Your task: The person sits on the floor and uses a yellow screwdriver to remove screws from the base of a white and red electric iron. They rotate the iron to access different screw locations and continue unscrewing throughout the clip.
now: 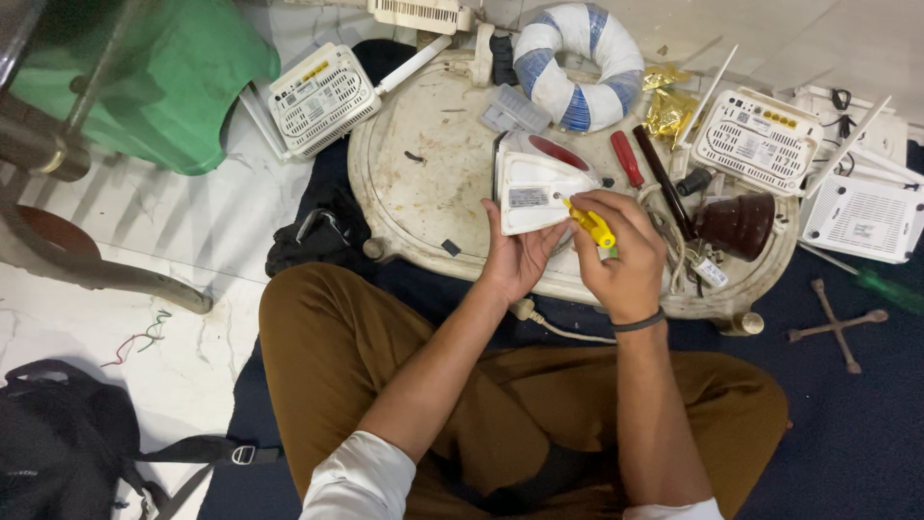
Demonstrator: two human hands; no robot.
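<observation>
white plastic iron [532, 188] sits base-up on the tray [423, 183], cupped from below by left hand [517, 252], fingers curled round its rear edge. right hand [624, 252] fingers pinched on yellow screwdriver [589, 222]; shaft runs up-left, tip at the iron's back plate, just left of the right fingers. red screwdriver [628, 159] lies nearby, unused.

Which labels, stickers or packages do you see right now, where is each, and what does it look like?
Label on the white clothes iron in the left hand: small grey rectangle.
Sticker strip on the left white router: narrow, yellow.
Sticker strip on the right white router: narrow, yellow.
Gold foil wrappers, crumpled, beside the blue-and-white ring.
No screens.
</observation>
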